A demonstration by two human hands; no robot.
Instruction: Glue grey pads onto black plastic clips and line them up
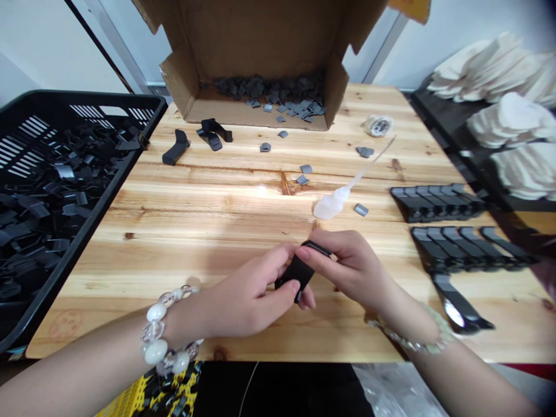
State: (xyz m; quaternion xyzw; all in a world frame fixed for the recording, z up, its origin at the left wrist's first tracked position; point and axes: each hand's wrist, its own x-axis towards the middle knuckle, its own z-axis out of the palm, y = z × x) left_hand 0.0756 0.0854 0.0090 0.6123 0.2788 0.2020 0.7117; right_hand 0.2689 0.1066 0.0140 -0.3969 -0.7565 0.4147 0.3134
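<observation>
Over the front of the wooden table, a curved black plastic piece (pixel 297 274) is held between both hands. My left hand (pixel 256 289) grips its near left side, thumb on top. With fingers closed round its far end, my right hand (pixel 347 263) presses a thumb on the upper edge. The underside of the piece is hidden by the fingers. Just beyond the hands lies a white squeeze bottle (pixel 330 204) with a long thin nozzle. A small grey curved pad (pixel 361 209) rests beside it.
Small grey pads fill an open cardboard box (pixel 260 113) at the back. A black crate (pixel 152 116) of black pieces stands left. Rows of black pieces (pixel 460 249) line the table's right side. Stacked white cloth-like pieces (pixel 512 121) sit beyond; a yellow basket (pixel 125 402) is below.
</observation>
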